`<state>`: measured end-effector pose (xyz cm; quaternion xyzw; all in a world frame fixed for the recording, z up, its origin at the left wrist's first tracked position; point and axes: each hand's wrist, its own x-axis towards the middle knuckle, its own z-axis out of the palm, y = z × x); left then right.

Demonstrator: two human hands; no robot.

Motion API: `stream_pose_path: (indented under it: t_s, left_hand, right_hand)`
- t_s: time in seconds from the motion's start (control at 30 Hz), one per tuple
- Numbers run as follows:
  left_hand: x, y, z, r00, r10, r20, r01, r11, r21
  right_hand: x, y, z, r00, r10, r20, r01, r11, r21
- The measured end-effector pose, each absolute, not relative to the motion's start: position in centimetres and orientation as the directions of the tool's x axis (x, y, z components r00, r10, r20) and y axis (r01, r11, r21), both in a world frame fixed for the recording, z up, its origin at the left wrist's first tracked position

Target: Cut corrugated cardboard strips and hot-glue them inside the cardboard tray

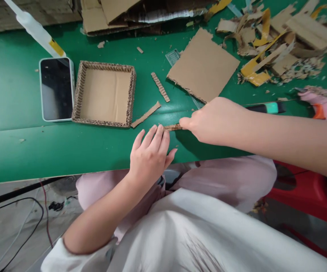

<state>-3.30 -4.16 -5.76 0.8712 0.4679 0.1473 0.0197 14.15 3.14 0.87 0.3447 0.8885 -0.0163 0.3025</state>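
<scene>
Green tabletop [101, 147]: 2 hands [150, 153] partly hide 1 cardboard strip [173, 127].

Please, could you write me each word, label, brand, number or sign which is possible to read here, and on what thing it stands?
No text can be read for certain.
Pale strip on the cardboard pile: marks too blurred to read.
Clear plastic piece: fine marks, too small to read.
Yellow patch on the white object: nothing legible.
Phone: dark screen, no text visible.
</scene>
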Motion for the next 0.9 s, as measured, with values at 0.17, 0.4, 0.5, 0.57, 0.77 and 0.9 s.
stream_pose_path:
  t_s: [0.17, 0.4, 0.5, 0.57, 0.77, 0.9]
  left_hand:
    - [-3.3, -4.2, -5.7, 0.516, 0.836, 0.187, 0.808, -0.547, 0.219]
    - [-3.2, -4.2, -5.5, 0.525, 0.826, 0.207, 0.815, -0.557, 0.156]
    - [-3.1, -4.2, -5.5, 0.527, 0.82, 0.223, 0.815, -0.562, 0.141]
    - [-3.2, -4.2, -5.5, 0.529, 0.812, 0.246, 0.812, -0.569, 0.131]
    - [-3.4, -3.1, -5.3, 0.559, 0.783, 0.273, 0.793, -0.601, 0.101]
    - [-3.2, -1.7, -5.0, 0.548, 0.817, 0.18, 0.807, -0.573, 0.143]
  right_hand:
    - [14.5, 3.2, 1.1, -0.566, 0.598, -0.567, 0.632, 0.757, 0.167]
    - [16.0, 3.1, 1.2, -0.534, 0.622, -0.572, 0.661, 0.729, 0.176]
    - [16.5, 2.7, 1.3, -0.526, 0.645, -0.555, 0.668, 0.717, 0.199]
    - [16.8, 2.4, 1.3, -0.519, 0.659, -0.544, 0.675, 0.707, 0.213]
    - [18.5, 1.6, 0.9, -0.479, 0.701, -0.529, 0.72, 0.658, 0.22]
    - [20.4, 1.1, 1.1, -0.373, 0.793, -0.483, 0.809, 0.532, 0.249]
